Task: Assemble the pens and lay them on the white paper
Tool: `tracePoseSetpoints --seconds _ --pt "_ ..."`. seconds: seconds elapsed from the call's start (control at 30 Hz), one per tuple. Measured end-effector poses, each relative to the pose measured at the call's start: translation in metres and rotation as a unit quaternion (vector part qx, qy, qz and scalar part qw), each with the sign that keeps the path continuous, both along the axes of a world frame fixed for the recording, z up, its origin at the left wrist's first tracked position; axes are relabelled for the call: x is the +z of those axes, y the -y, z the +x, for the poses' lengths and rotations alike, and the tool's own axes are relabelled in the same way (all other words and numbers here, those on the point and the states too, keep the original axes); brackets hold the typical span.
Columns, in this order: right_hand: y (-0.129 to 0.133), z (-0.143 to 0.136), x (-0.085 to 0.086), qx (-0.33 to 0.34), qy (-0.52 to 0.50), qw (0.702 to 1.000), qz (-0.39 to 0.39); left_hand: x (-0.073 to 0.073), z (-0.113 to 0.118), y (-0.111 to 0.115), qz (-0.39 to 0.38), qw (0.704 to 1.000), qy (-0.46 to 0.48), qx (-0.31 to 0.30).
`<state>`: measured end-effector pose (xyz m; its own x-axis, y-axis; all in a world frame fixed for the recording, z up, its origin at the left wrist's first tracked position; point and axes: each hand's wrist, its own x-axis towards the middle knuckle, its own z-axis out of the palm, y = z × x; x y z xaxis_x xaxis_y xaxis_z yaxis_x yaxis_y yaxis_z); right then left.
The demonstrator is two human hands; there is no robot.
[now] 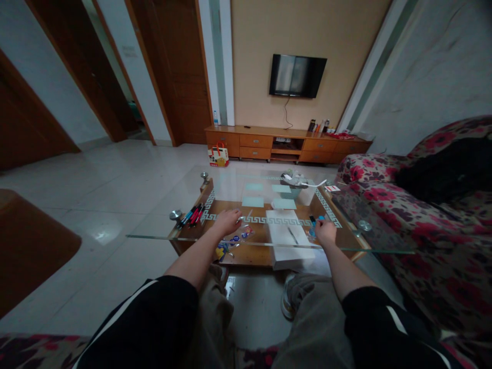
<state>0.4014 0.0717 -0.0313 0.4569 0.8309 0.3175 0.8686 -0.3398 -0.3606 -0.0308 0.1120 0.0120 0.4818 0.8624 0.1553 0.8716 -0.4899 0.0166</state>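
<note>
My left hand is over the glass table top, fingers curled together beside a clear plastic packet with blue and red marks. What its fingers hold is too small to make out. On the right, my right hand has its fingers pinched at a small blue item, next to a dark-capped piece. Between the hands a pen appears above a white box. Several red, black and blue pens lie in a bunch at the table's left.
A basket with grey items stands toward the far side of the table. Metal glass supports rise at the corners. A floral sofa borders the right side, and a low cabinet stands beyond.
</note>
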Motion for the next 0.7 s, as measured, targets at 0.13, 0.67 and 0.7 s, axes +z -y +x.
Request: tracePoseSetpoints --seconds 0.13,0.67,0.7 --pt "0.002 -0.004 0.006 -0.030 0.019 0.999 0.029 0.002 -0.015 -0.001 0.020 0.997 -0.003 0.071" --pt "0.002 -0.051 0.020 0.059 0.031 0.988 0.142 -0.025 -0.089 -0.006 0.037 0.925 0.035 0.377" --pt "0.002 -0.051 0.020 0.062 0.031 0.988 0.141 -0.026 -0.090 -0.007 0.040 0.923 0.038 0.382"
